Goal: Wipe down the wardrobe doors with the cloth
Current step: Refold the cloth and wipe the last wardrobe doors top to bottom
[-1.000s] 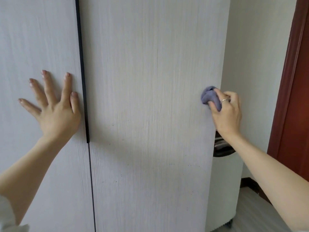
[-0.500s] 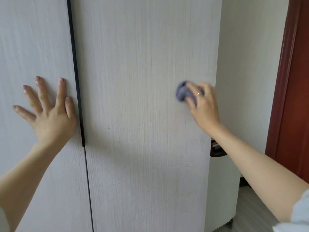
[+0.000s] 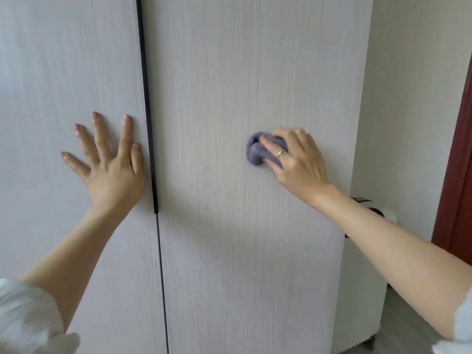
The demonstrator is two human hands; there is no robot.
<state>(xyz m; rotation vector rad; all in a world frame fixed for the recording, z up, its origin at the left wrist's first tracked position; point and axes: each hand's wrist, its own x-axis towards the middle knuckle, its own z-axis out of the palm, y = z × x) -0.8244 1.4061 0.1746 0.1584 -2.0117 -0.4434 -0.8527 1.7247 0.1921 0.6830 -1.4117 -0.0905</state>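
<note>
The right hand [image 3: 296,159] is grasping the bunched cloth [image 3: 258,150] against the right door [image 3: 242,72]; the left hand [image 3: 109,169] is lying released, flat on the left door [image 3: 63,72], unwiped panel lying to the left

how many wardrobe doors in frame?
2. The left door is under the flat left hand; the right door has the cloth. More may lie off-frame.

A plain white wall [image 3: 408,98] meets a dark red door frame [image 3: 457,175], above a white appliance [image 3: 362,290].
</note>
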